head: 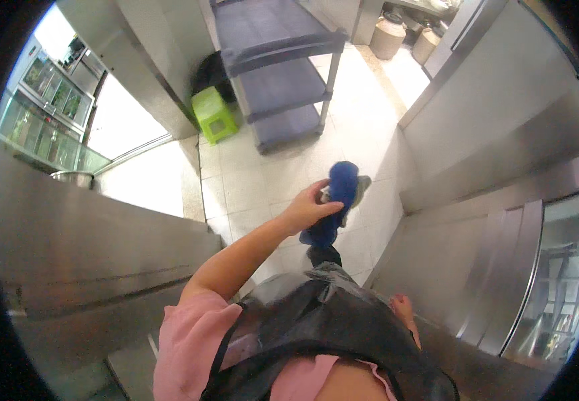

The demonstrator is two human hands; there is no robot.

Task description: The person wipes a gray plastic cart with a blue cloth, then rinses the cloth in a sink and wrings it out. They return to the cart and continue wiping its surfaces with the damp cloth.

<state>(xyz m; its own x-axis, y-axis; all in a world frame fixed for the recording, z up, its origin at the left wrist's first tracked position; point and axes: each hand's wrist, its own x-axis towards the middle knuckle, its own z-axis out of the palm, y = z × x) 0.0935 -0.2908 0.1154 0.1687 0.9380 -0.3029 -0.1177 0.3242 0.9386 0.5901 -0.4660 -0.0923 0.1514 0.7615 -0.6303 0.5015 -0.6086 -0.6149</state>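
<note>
My left hand (309, 208) reaches out ahead of my body with a dark blue item (343, 185), which looks like folded cloth, between thumb and fingers. A small whitish bit shows beside the fingertips; what it belongs to is unclear. Under the blue item, a greyish-olive shape (364, 188), perhaps a shoe tip, peeks out over the tiled floor (284, 185). Low at my right side, my right hand (401, 305) is curled next to the dark apron (314, 311), which partly covers that arm. Whether it holds anything is not visible.
Ahead stands a grey three-tier utility cart (289, 55), with a green plastic stool (214, 114) and a black bin-like object (214, 75) beside it. Steel cabinets (104, 235) flank me on the left, and a steel unit (460, 255) on the right. Beige containers (387, 37) stand beyond the doorway.
</note>
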